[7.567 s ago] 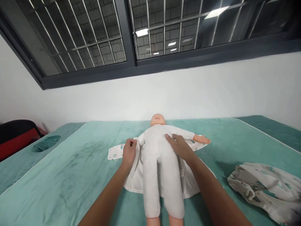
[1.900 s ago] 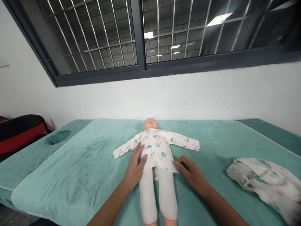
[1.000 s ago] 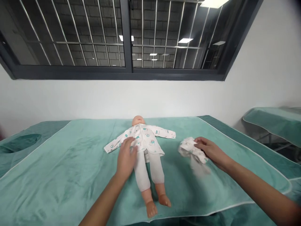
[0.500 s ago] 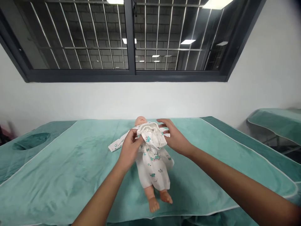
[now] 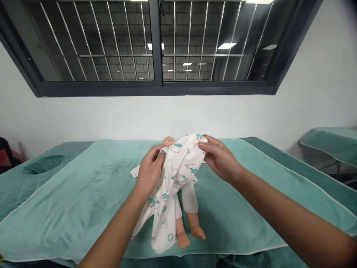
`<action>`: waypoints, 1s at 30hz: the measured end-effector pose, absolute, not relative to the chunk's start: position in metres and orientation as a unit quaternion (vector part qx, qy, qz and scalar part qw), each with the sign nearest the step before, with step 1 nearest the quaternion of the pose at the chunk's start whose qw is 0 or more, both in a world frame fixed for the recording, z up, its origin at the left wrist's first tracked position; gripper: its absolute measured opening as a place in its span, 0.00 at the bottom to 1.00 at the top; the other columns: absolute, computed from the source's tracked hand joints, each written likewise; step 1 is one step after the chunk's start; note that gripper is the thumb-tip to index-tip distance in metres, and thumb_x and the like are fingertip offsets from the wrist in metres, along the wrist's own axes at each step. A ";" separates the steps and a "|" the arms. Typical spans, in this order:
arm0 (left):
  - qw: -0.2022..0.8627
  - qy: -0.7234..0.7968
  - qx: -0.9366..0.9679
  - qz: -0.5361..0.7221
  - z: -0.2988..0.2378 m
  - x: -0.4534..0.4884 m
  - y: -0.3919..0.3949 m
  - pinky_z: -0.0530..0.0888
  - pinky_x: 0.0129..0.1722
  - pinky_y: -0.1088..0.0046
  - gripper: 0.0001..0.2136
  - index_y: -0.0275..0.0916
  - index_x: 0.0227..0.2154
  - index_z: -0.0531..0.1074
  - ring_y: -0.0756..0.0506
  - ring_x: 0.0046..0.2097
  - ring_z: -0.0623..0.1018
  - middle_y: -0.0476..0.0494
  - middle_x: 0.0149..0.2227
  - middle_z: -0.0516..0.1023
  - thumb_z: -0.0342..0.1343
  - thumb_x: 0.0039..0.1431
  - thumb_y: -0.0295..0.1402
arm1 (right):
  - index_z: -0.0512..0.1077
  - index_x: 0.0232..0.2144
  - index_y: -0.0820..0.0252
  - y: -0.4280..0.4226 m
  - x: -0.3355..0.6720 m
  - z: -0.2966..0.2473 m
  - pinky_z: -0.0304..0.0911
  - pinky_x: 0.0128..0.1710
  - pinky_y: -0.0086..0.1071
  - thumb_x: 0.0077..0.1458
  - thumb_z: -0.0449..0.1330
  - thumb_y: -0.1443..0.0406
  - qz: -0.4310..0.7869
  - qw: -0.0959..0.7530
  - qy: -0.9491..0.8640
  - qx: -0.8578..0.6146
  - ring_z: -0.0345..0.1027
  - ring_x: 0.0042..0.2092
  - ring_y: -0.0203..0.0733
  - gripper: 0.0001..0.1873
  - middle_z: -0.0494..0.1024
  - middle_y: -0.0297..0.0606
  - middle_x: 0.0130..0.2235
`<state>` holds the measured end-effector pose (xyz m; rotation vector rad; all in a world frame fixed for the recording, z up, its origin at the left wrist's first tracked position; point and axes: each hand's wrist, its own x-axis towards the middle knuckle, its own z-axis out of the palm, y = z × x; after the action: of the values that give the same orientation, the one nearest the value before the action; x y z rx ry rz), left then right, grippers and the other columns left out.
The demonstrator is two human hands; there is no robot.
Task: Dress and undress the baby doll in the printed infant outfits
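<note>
A pair of white baby pants (image 5: 180, 167) with teal and pink prints is stretched between my hands, held up in front of a baby doll. My left hand (image 5: 150, 167) pinches one end of the waistband. My right hand (image 5: 219, 156) grips the other end, thumb on the near side. Both trouser legs hang down to the left, loosely draped. Behind them the doll (image 5: 182, 238) lies on its back, bare feet toward me, in white legwear (image 5: 190, 197). Its head top (image 5: 168, 140) and a printed sleeve (image 5: 135, 171) peek out; its torso is mostly hidden.
A teal cover (image 5: 92, 193) spreads over the bed, which has an oval face hole (image 5: 44, 164) on the left. The wall and a barred window (image 5: 158, 87) stand behind. Another teal-covered bed (image 5: 331, 143) is at the right.
The bunched pants have been lifted and spread out, their legs now hanging to the left. My right hand has closed on the waistband and the doll's white legwear is uncovered.
</note>
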<state>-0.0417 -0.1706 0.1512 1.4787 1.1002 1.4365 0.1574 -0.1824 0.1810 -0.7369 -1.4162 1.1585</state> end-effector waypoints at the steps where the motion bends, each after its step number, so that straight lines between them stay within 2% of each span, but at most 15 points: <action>1: 0.395 0.423 0.592 0.561 0.151 -0.039 -0.171 0.68 0.48 0.71 0.12 0.42 0.43 0.76 0.43 0.48 0.75 0.46 0.45 0.78 0.52 0.58 0.35 | 0.69 0.26 0.58 -0.182 0.155 0.179 0.57 0.35 0.30 0.54 0.62 0.60 0.504 0.557 -0.584 -0.309 0.61 0.33 0.36 0.10 0.67 0.30 0.29; 5: 0.483 0.357 0.582 0.548 0.149 -0.034 -0.175 0.67 0.54 0.64 0.17 0.44 0.50 0.73 0.39 0.55 0.71 0.45 0.53 0.74 0.54 0.56 0.36 | 0.67 0.26 0.59 -0.177 0.150 0.173 0.53 0.31 0.28 0.53 0.63 0.59 0.519 0.540 -0.584 -0.313 0.58 0.30 0.34 0.11 0.65 0.28 0.28; 8: 0.604 0.267 0.559 0.501 0.150 -0.041 -0.180 0.67 0.55 0.63 0.24 0.45 0.55 0.69 0.36 0.58 0.69 0.44 0.58 0.70 0.58 0.53 0.35 | 0.64 0.25 0.59 -0.176 0.154 0.174 0.50 0.28 0.27 0.53 0.63 0.60 0.524 0.530 -0.588 -0.315 0.56 0.27 0.32 0.13 0.63 0.27 0.25; 11: 0.673 0.183 0.548 0.462 0.150 -0.049 -0.182 0.69 0.53 0.62 0.29 0.43 0.56 0.69 0.33 0.59 0.68 0.41 0.60 0.67 0.63 0.48 0.39 | 0.65 0.26 0.59 -0.178 0.158 0.177 0.52 0.28 0.27 0.53 0.63 0.61 0.551 0.534 -0.568 -0.298 0.58 0.28 0.33 0.11 0.65 0.29 0.26; 14: 0.681 0.197 0.517 0.479 0.145 -0.048 -0.182 0.72 0.48 0.64 0.26 0.40 0.51 0.72 0.35 0.52 0.75 0.38 0.53 0.75 0.63 0.49 0.45 | 0.66 0.27 0.58 -0.180 0.157 0.178 0.55 0.29 0.27 0.54 0.63 0.61 0.581 0.519 -0.567 -0.268 0.61 0.29 0.34 0.10 0.68 0.30 0.28; 17: 0.698 0.242 0.526 0.421 0.139 -0.041 -0.183 0.73 0.40 0.67 0.20 0.36 0.45 0.75 0.40 0.40 0.79 0.39 0.39 0.81 0.64 0.50 0.41 | 0.66 0.28 0.57 -0.180 0.157 0.174 0.55 0.27 0.26 0.55 0.62 0.58 0.583 0.520 -0.572 -0.251 0.61 0.27 0.33 0.11 0.68 0.29 0.27; 20: 0.698 0.232 0.498 0.460 0.139 -0.039 -0.183 0.73 0.39 0.69 0.16 0.36 0.39 0.76 0.42 0.38 0.79 0.42 0.35 0.81 0.66 0.48 0.38 | 0.66 0.28 0.57 -0.178 0.162 0.168 0.55 0.24 0.24 0.55 0.62 0.57 0.570 0.522 -0.575 -0.267 0.60 0.25 0.30 0.12 0.69 0.27 0.25; 22: 0.672 0.222 0.444 0.549 0.143 -0.039 -0.183 0.73 0.37 0.73 0.13 0.39 0.37 0.75 0.45 0.37 0.78 0.47 0.34 0.79 0.65 0.50 0.38 | 0.70 0.30 0.58 -0.180 0.167 0.165 0.57 0.25 0.24 0.55 0.62 0.55 0.568 0.455 -0.624 -0.285 0.63 0.26 0.31 0.12 0.71 0.28 0.27; 25: 0.642 0.249 0.408 0.599 0.151 -0.036 -0.182 0.71 0.31 0.78 0.09 0.41 0.33 0.72 0.51 0.29 0.74 0.54 0.28 0.75 0.62 0.53 0.40 | 0.76 0.35 0.60 -0.190 0.170 0.163 0.65 0.32 0.28 0.50 0.66 0.54 0.577 0.214 -0.734 -0.288 0.71 0.34 0.38 0.16 0.78 0.34 0.33; 27: 0.635 0.295 0.415 0.581 0.154 -0.033 -0.183 0.70 0.28 0.78 0.10 0.41 0.32 0.72 0.53 0.24 0.71 0.55 0.25 0.73 0.62 0.53 0.41 | 0.78 0.35 0.59 -0.197 0.168 0.161 0.67 0.36 0.32 0.47 0.67 0.54 0.581 0.107 -0.757 -0.279 0.73 0.37 0.43 0.16 0.80 0.36 0.35; 28: 0.637 0.310 0.420 0.567 0.154 -0.032 -0.183 0.70 0.26 0.78 0.11 0.40 0.33 0.72 0.53 0.23 0.70 0.54 0.24 0.73 0.61 0.54 0.42 | 0.78 0.34 0.59 -0.199 0.167 0.160 0.68 0.37 0.33 0.48 0.66 0.54 0.586 0.104 -0.754 -0.277 0.74 0.38 0.44 0.15 0.80 0.36 0.35; 30: 0.654 0.311 0.427 0.542 0.149 -0.032 -0.182 0.69 0.24 0.76 0.15 0.38 0.35 0.73 0.52 0.21 0.69 0.51 0.23 0.73 0.59 0.55 0.46 | 0.78 0.35 0.59 -0.201 0.164 0.156 0.68 0.39 0.33 0.52 0.63 0.53 0.605 0.192 -0.721 -0.279 0.74 0.39 0.44 0.16 0.81 0.38 0.35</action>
<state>-0.0321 -0.1823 0.1485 0.9679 0.7055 1.2294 0.1644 -0.2010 0.1556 -0.7837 -2.0238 1.6989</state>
